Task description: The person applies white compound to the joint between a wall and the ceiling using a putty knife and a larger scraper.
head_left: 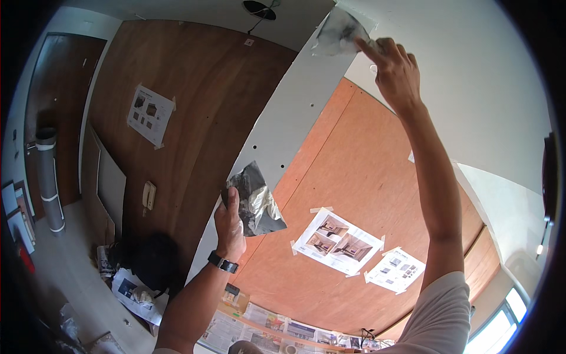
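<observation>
With the left hand point(231, 229) clamped on a dark grey, angular metal plate point(259, 203) smeared with pale, shiny paste, thumb laid across its face, holds it before the lower part of a long white board strip point(289, 100) dotted with holes. Wears a black-strapped watch point(223, 261) on that wrist. With the right hand point(398, 71) raised high and closed around the end of a wide, thin, grey-smeared flat blade point(340, 34), index finger stretched onto it, holds this over the strip's upper end; cannot tell whether pressed into contact. Faces a dark brown wooden panel point(212, 82) left of the strip and, right of it, a reddish-orange plywood panel point(330, 177) bearing taped white printed sheets point(338, 241).
</observation>
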Available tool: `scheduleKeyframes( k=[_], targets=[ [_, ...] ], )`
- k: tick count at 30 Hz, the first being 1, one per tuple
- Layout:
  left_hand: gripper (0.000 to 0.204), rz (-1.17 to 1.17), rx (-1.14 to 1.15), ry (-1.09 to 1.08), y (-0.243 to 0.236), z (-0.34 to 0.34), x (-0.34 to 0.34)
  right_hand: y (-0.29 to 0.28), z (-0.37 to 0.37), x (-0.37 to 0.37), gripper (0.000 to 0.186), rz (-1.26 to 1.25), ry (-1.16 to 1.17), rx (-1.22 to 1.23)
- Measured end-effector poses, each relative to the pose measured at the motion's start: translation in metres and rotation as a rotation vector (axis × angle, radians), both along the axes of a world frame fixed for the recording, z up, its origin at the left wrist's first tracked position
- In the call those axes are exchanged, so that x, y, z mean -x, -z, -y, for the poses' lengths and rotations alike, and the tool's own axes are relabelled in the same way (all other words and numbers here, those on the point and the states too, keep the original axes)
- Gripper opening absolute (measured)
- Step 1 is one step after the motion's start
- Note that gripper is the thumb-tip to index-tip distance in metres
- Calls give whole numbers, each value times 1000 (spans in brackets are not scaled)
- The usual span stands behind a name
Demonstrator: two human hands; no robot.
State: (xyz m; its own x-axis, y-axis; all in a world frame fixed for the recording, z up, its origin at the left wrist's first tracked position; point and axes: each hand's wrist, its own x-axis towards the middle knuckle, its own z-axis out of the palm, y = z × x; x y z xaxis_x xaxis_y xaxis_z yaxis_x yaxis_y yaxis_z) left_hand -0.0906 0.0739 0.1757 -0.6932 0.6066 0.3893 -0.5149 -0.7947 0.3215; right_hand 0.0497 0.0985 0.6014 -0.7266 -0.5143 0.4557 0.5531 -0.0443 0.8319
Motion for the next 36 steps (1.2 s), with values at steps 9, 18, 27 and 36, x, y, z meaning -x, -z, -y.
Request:
scheduleKeyframes(
  k=[9,18,27,36],
  targets=[
    [47,29,15,5,6,-3,-7,-55,-27,36,55,-41,113,-103],
    [46,17,13,-9,4,6,-7,-47,-25,54,62,-199,270,51],
    [43,56,25,11,15,-3,-5,-48,-31,33,64,-216,247,128],
    [45,58,32,5,20,-1,-5,-45,-25,-5,62,-207,234,176]
  ],
)
